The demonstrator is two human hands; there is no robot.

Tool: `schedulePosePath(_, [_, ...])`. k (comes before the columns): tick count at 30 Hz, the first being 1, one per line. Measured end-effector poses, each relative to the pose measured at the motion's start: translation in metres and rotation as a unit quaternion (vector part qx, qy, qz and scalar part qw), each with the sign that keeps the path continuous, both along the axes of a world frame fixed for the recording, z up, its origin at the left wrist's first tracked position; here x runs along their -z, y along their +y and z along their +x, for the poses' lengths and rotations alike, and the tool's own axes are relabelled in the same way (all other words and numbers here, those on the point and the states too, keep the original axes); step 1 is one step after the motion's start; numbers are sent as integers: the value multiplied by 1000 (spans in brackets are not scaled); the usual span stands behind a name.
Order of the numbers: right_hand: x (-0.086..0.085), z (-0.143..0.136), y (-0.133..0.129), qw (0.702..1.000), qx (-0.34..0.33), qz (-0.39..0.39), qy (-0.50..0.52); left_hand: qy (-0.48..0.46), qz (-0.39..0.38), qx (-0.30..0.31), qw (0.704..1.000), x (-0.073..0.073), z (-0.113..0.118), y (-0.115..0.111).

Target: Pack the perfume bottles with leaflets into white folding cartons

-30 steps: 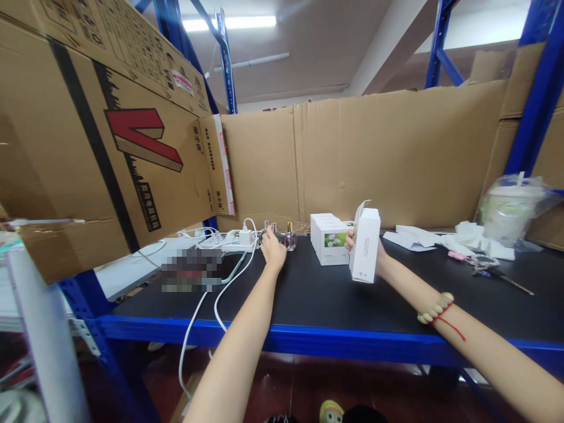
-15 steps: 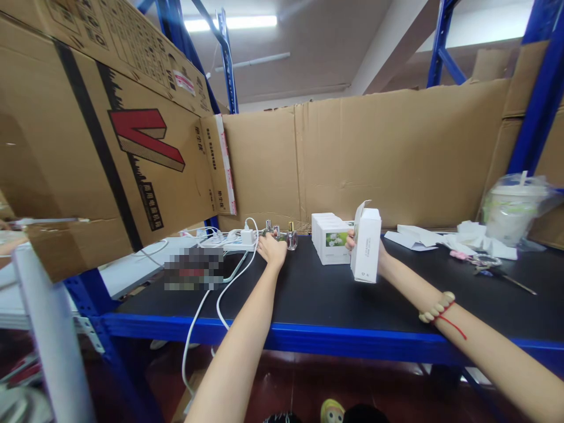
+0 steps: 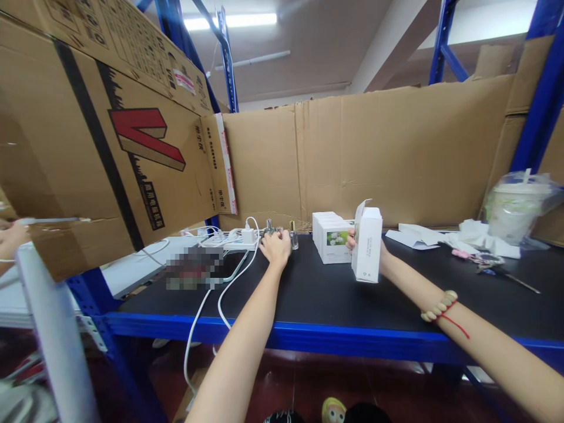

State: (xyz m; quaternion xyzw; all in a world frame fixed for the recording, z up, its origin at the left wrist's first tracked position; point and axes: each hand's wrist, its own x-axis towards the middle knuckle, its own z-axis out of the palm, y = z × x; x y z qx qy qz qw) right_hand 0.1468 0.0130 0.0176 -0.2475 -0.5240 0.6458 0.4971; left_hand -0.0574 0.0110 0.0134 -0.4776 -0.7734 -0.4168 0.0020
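Note:
My right hand (image 3: 382,254) is wrapped round an open-topped white box (image 3: 368,245), held upright with its flap raised. Left of it, a row of white boxes with a flower picture (image 3: 336,239) stands on the black shelf top. My left hand (image 3: 277,249) reaches to small glass bottles by the back of the shelf, its fingers bent over them. One bottle (image 3: 294,237) with a gold cap stands just right of those fingers. Whether the fingers grip a bottle is hidden.
White chargers on a power strip (image 3: 249,236) trail cables over the blue front edge (image 3: 326,336). On the right lie crumpled papers (image 3: 480,238), keys (image 3: 489,261) and a bagged cup (image 3: 513,205). A large carton (image 3: 176,194) overhangs the left; another person's hand (image 3: 13,238) shows beyond.
My left hand has shifted slightly right, its fingers now nearer the gold-capped bottle. My right hand still holds the white box in much the same place.

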Motion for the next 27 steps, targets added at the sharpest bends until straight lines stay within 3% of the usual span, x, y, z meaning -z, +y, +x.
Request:
schedulePosePath(10, [-1,-3,-4,1000,23,0,12,31,-23,79,996,3,8,1])
schedulePosePath(19, [-2,-3,-3,1000,13,-16,-5,109,50,156,980,7,18,5])
schedulePosePath(27, [-3,-5,-6,1000,13,-24,-7,74,-15,128,989,6,19,6])
